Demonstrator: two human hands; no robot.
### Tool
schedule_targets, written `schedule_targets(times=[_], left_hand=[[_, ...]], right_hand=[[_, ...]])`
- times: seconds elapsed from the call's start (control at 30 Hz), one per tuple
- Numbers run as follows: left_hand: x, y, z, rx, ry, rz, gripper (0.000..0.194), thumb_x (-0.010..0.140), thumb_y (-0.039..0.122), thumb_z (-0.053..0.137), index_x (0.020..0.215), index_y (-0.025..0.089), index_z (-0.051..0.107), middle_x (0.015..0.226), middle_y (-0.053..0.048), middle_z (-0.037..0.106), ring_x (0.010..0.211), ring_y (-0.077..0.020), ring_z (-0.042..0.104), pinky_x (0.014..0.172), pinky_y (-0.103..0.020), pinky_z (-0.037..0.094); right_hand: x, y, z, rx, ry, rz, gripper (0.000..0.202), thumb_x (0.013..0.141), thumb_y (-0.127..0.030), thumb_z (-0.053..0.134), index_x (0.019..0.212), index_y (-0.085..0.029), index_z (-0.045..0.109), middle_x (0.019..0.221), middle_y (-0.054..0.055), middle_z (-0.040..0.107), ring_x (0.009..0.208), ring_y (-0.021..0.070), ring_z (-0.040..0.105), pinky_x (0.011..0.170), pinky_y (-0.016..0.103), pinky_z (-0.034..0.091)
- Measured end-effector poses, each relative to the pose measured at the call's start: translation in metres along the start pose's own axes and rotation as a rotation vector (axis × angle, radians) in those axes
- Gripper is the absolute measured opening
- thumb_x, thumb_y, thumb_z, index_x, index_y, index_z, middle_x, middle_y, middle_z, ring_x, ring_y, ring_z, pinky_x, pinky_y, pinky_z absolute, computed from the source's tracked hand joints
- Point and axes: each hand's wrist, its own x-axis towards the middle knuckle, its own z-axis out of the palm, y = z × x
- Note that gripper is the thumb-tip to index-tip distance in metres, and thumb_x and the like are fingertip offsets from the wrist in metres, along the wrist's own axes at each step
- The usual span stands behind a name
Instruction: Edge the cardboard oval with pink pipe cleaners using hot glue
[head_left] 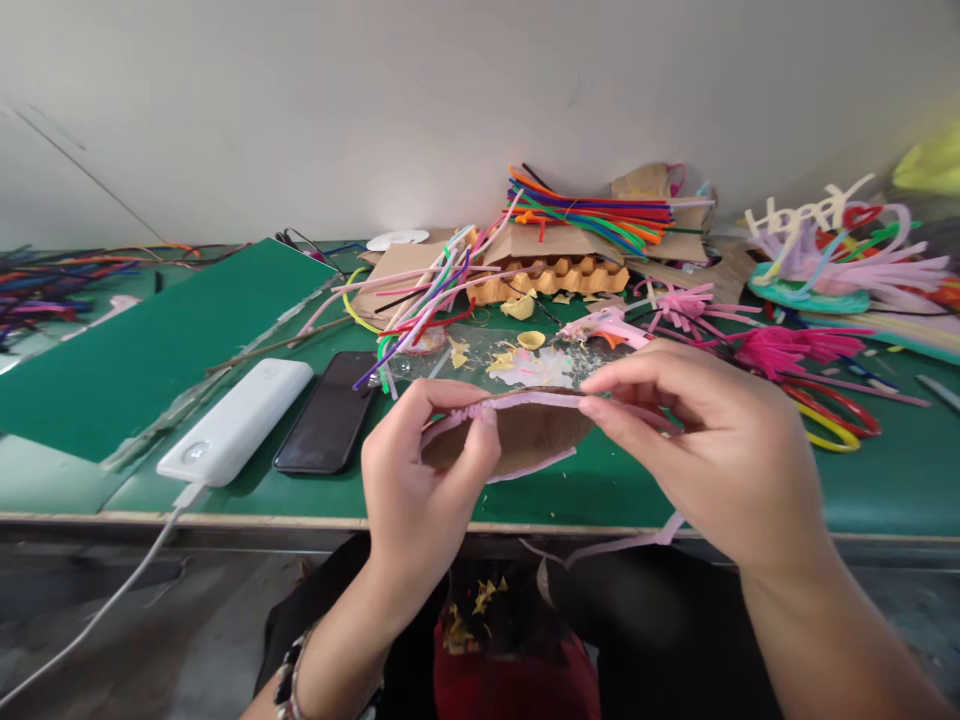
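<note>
A brown cardboard piece (517,445) with a curved edge is held up between my two hands, above the table's front edge. Along its rim runs a pale pink pipe cleaner (532,398). My left hand (431,460) pinches the rim with thumb and fingers, where the pipe cleaner looks crinkled. At the other end, my right hand (675,430) pinches the pipe cleaner and the cardboard edge between thumb and forefinger. A loose pale pink length hangs below my right hand. A pink glue gun (606,325) lies on the table just beyond that hand.
A white power bank (236,420) with a cable and a black phone (326,412) lie at left. Behind are an egg carton (551,278), bundled pipe cleaners (592,215) and yellow scraps. Pink pipe-cleaner flowers (799,348) lie at right. A green board (165,340) rests at far left.
</note>
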Motion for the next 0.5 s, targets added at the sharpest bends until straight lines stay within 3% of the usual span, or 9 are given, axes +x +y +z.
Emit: schedule_targets(times=[0.33, 0.5], left_hand=[[-0.003, 0.0, 0.005, -0.229, -0.056, -0.135, 0.006, 0.079, 0.013, 0.054, 0.077, 0.018, 0.057, 0.08, 0.0, 0.066, 0.078, -0.0094, 0.062, 0.069, -0.018, 0.051], [-0.009, 0.003, 0.01, -0.292, -0.075, -0.164, 0.006, 0.081, 0.014, 0.052, 0.079, 0.019, 0.054, 0.087, -0.001, 0.069, 0.082, -0.0104, 0.065, 0.071, -0.019, 0.053]], right_hand=[[0.0, -0.009, 0.006, -0.285, 0.214, -0.268, 0.015, 0.074, -0.009, 0.059, 0.069, -0.023, 0.053, 0.062, -0.001, 0.056, 0.057, 0.0106, 0.052, 0.05, 0.025, 0.041], [-0.001, -0.007, 0.006, -0.356, 0.222, -0.277, 0.015, 0.075, -0.011, 0.058, 0.07, -0.024, 0.052, 0.063, 0.0, 0.056, 0.058, 0.0121, 0.053, 0.051, 0.027, 0.043]])
